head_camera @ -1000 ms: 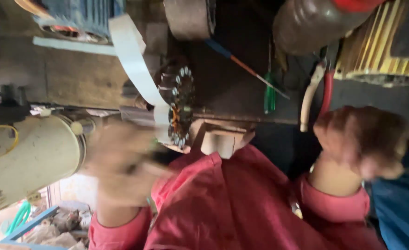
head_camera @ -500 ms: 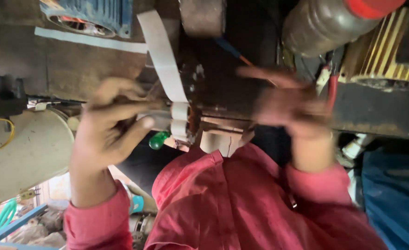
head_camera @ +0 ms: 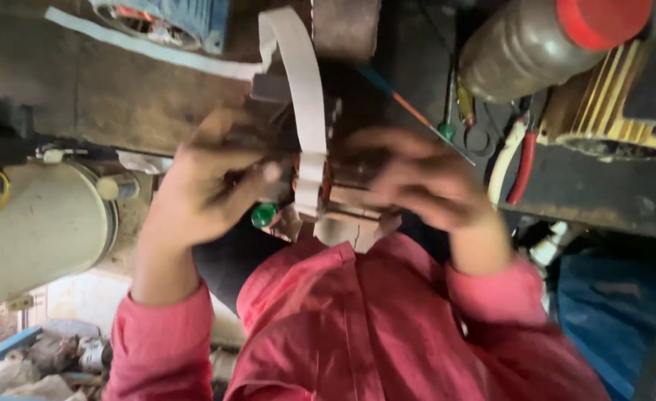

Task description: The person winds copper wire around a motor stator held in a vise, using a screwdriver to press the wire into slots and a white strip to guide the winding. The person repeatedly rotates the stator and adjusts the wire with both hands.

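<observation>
Far left: one cream metal drum [head_camera: 38, 223] lying on its side at the near edge of the worn wooden surface [head_camera: 83, 89], with one blue casing [head_camera: 172, 15] at the far edge.

Next, left hand [head_camera: 209, 193] raised over the surface, fingers curled in toward a small dark wound part [head_camera: 346, 174]. Too blurred to tell whether that grip is closed on anything. One green knob [head_camera: 263, 215] just below the fingertips.

Middle: one white strip [head_camera: 306, 111] arching down from the far side and running over the wound part, between the two hands.

Right hand [head_camera: 424, 186] cupped over the right side of the same part, fingers bent. Touching or merely hovering, cannot tell through the motion blur.

Probably the stage of fitting or guiding the strip at the part, with both hands closing on it. Likely needed next: a steady hold on the part with one hand and a pinch on the strip with the other, kept taut and square.

Further right: one green-handled screwdriver [head_camera: 447, 130], one red cable [head_camera: 523, 167] beside one white cable [head_camera: 500, 167], one brown bottle [head_camera: 521, 52] with a red cap, one yellow finned block [head_camera: 610, 104].
</observation>
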